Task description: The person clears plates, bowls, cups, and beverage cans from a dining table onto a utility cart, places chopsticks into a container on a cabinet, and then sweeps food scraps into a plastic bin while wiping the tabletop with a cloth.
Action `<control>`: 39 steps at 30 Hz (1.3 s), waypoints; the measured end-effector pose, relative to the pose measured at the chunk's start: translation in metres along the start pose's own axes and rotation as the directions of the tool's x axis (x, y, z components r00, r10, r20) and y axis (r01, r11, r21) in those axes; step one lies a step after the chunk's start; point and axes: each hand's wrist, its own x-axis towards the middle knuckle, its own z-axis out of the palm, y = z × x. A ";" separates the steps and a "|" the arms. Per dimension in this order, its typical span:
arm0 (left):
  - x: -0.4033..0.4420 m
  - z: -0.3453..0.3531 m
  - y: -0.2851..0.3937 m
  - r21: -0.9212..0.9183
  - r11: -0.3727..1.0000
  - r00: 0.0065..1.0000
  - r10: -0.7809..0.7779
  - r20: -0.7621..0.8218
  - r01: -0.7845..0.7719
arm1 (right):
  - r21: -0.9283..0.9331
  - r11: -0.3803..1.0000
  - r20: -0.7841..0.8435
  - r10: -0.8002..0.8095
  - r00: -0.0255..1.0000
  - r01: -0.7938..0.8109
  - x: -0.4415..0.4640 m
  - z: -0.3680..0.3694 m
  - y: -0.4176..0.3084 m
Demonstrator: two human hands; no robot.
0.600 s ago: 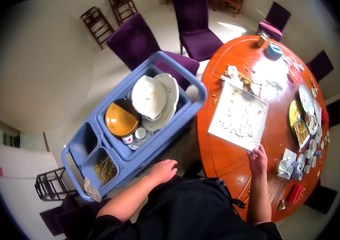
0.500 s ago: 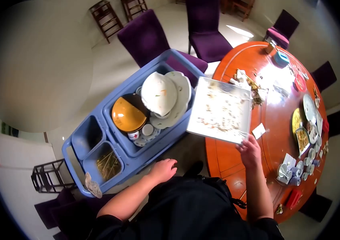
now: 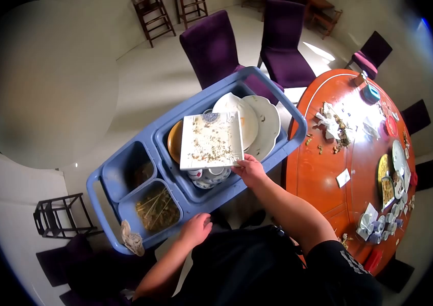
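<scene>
My right hand [image 3: 251, 171] grips the near right corner of a square white plate [image 3: 211, 137] strewn with brown food scraps. The plate is held over the large compartment of a blue bus cart [image 3: 188, 201]. Beneath and beside it in that compartment are white scalloped plates [image 3: 265, 125], an orange bowl [image 3: 174, 142] partly covered by the square plate, and a blue-patterned dish [image 3: 211, 178]. My left hand [image 3: 196, 229] holds nothing, its fingers loosely bent, near the cart's close edge and the bin of food waste and skewers [image 3: 155, 211].
A round wooden table [image 3: 318, 178] on the right bears crumpled napkins [image 3: 331, 122], scraps, plates and several small cups [image 3: 379, 227]. A rag [image 3: 132, 238] hangs on the cart's near left corner. Purple chairs [image 3: 209, 46] stand behind the cart.
My right hand has carried the square plate leftward from beside the table to above the cart's dishes. My left hand has shifted slightly left and down. The view has turned somewhat.
</scene>
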 end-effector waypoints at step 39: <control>0.126 0.144 0.219 0.354 0.897 0.937 0.154 0.313 -0.266 | -0.408 0.909 -0.912 -0.409 -0.003 0.087 -0.275 -0.643 -0.204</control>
